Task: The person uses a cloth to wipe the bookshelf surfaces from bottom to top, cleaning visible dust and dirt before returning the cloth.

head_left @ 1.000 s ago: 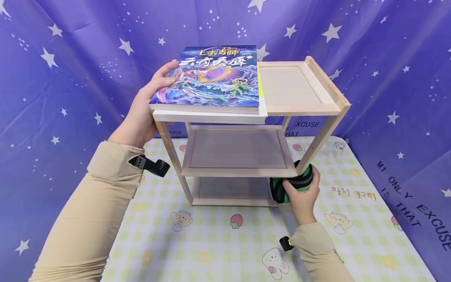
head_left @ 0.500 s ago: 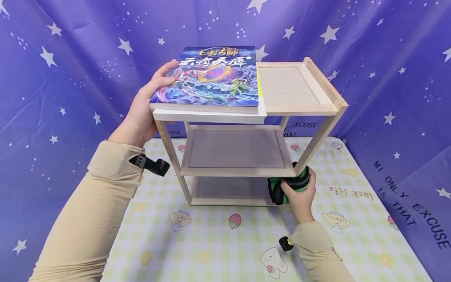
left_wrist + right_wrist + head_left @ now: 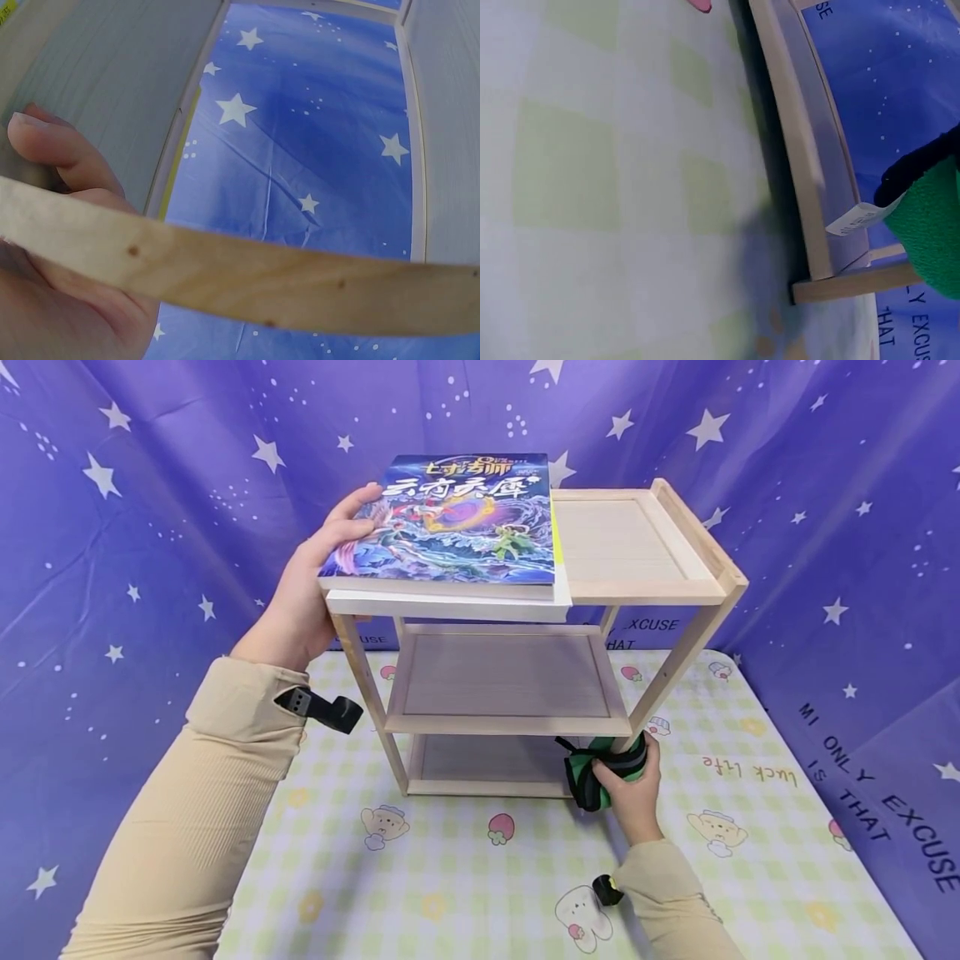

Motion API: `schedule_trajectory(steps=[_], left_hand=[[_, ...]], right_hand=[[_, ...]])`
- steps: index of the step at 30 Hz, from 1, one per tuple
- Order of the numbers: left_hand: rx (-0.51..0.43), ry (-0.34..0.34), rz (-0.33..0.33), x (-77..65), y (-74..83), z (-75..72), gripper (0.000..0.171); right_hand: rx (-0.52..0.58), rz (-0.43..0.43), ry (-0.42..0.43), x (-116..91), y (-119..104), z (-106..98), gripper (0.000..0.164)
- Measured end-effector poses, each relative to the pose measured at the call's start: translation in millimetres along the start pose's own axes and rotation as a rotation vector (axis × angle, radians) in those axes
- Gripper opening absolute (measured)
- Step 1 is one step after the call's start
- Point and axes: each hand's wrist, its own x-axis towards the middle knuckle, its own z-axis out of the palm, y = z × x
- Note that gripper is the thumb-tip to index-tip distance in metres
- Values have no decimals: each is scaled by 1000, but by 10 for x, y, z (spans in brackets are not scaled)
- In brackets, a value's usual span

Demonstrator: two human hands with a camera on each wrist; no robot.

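A three-tier wooden shelf [image 3: 510, 725] stands on the table. My left hand [image 3: 300, 572] grips its top left end, fingers on the blue illustrated book [image 3: 457, 518] and the thumb [image 3: 52, 142] under the top board in the left wrist view. My right hand [image 3: 633, 785] holds a green cloth with black edging [image 3: 592, 781] round the lower front right leg. In the right wrist view, the green cloth [image 3: 930, 232] shows at the right edge, its white label near the leg [image 3: 855, 283]; my fingers are out of that view.
A second book with white page edges [image 3: 442, 605] lies under the blue one on the top tier, whose right part [image 3: 618, 539] is bare wood. A checkered tablecloth [image 3: 450, 877] covers the table. Purple star-printed curtains [image 3: 825, 468] hang behind and at the sides.
My right hand has moved slightly left and down the leg with the cloth, and more of the cloth shows in front of the leg. My left hand keeps its place.
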Motion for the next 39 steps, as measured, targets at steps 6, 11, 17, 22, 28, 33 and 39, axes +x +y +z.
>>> schedule_trajectory(steps=[6,11,17,22,28,33,39], left_hand=[[0,2,3,2,5,-1,47],[-7,-2,-1,6,2,3,47],[-10,-2,10,10,-2,4,48],[-7,-1,12,6,0,3,48],[-8,-3,9,5,1,7,49],[-6,-2,7,3,-1,8,49],[-8,5,5,-1,-3,9,49]], right_hand=[[-4,62,-70,24,97,-34,67],[-76,146,-126,30,169,-72,71],[-94,200,-140,40,226,-95,77],[-106,213,-170,44,268,-113,79],[-135,234,-204,27,304,-128,79],[-149,236,-212,24,327,-123,79],[-155,266,-235,28,385,-134,85]])
